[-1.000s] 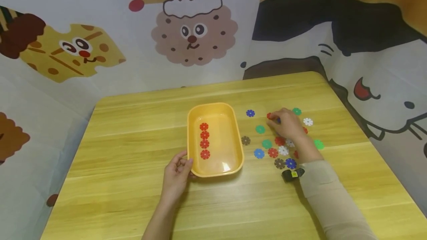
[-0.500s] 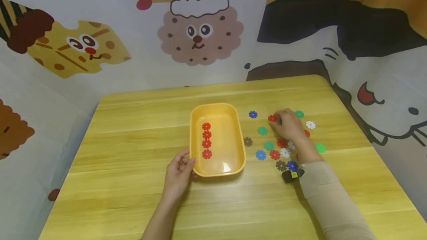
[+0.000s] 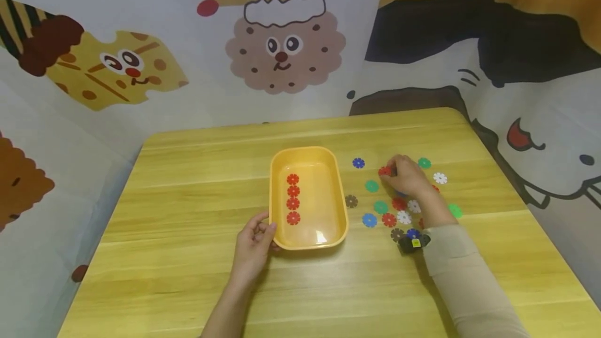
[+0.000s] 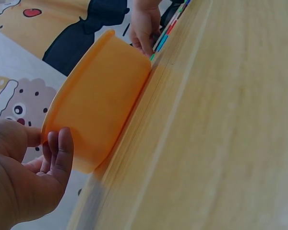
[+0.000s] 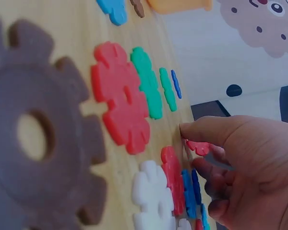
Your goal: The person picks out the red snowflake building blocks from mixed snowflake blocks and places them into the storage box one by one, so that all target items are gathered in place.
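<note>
A yellow-orange plastic tray (image 3: pixel 343 213) rests on the table, with several red snowflake discs (image 3: pixel 293 191) in a column along its left side. My left hand (image 3: pixel 253 244) grips its near left corner, thumb at the rim and fingers against the outer wall (image 4: pixel 98 91). To the tray's right, my right hand (image 3: pixel 409 175) pinches a red snowflake disc (image 5: pixel 199 147) between thumb and fingers, low over the loose discs; the fingers partly cover it. Close by lie a green disc (image 3: pixel 372 186), a dark blue disc (image 3: pixel 359 163) and another red disc (image 3: pixel 399 203).
More loose discs spread right of the tray, among them a light blue one (image 3: pixel 369 220), a white one (image 3: pixel 440 178), a brown one (image 3: pixel 351 201) and a bright green one (image 3: pixel 455 210). The wooden table (image 3: pixel 188 213) meets a cartoon-printed curtain (image 3: pixel 197 67) at its back.
The right hand and its red disc have shifted slightly toward the near side, uncovering more of the disc. The head view has drifted a little. The left hand keeps its grip on the tray.
</note>
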`<state>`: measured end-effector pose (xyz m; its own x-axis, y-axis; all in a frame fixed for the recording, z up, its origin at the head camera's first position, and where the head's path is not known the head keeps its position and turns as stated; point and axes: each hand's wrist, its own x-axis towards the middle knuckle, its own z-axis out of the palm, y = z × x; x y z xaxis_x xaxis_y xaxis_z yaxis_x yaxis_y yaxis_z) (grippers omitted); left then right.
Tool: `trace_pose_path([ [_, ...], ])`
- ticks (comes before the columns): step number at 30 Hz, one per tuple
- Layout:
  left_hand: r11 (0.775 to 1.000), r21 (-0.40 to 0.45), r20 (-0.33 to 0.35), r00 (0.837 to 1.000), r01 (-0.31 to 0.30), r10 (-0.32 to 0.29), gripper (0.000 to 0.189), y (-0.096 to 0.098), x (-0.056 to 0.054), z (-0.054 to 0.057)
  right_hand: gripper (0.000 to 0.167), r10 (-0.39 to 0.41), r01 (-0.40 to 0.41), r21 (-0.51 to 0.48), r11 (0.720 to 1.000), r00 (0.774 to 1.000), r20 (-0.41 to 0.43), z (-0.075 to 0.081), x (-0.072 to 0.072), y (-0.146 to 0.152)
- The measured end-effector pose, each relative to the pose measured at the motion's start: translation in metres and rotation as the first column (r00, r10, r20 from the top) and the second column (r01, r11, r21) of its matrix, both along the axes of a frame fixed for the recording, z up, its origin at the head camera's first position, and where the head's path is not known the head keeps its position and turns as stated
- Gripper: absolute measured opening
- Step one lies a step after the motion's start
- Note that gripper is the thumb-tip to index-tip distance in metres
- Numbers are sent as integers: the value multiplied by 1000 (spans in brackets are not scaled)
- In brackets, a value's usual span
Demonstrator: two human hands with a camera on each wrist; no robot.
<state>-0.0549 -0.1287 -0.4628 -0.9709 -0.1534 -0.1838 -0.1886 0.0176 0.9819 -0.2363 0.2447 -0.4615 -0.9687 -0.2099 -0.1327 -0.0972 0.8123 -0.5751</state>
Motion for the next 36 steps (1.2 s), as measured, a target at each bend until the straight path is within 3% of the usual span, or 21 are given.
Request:
trace_pose_path([
  [12,999,31,-18,1000,13,-12,43,0,2,2,45,47,-47,-23,999,999,-2,1,6,2],
  [21,999,40,-17,1000,-10,11,43,2,1,2,46,66,-65,18,998,995,-76,0,8,-2],
  [36,999,50,-22,1000,-21,22,42,2,1,0,41,69,-108,-202,973,979,-190,6,21,-42],
])
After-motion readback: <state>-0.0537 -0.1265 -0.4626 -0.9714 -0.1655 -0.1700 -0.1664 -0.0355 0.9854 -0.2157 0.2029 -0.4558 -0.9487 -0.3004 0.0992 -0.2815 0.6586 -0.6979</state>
